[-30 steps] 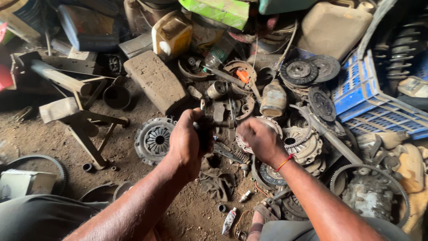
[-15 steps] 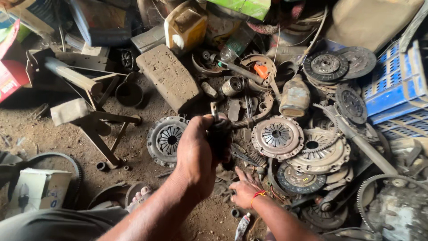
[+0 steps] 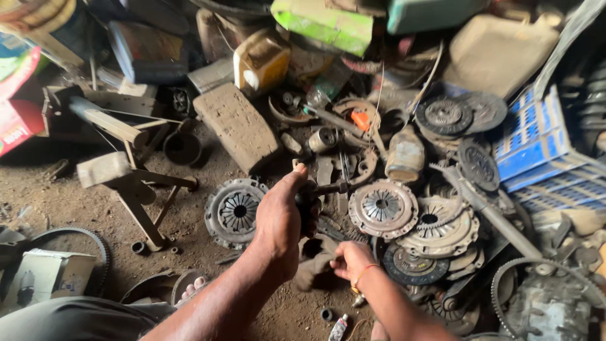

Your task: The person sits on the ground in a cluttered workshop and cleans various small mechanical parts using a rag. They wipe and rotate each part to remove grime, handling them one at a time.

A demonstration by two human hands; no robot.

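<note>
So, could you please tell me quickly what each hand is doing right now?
Left hand: closed on a dark metal part.
Right hand: gripping a dirty rag.

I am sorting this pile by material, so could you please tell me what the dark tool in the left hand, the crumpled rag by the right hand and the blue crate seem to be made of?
The dark tool in the left hand looks like greasy, dull steel. The crumpled rag that the right hand grips folds limply, so probably oil-stained cloth. The blue crate appears to be moulded plastic, judging by its slotted walls.
</note>
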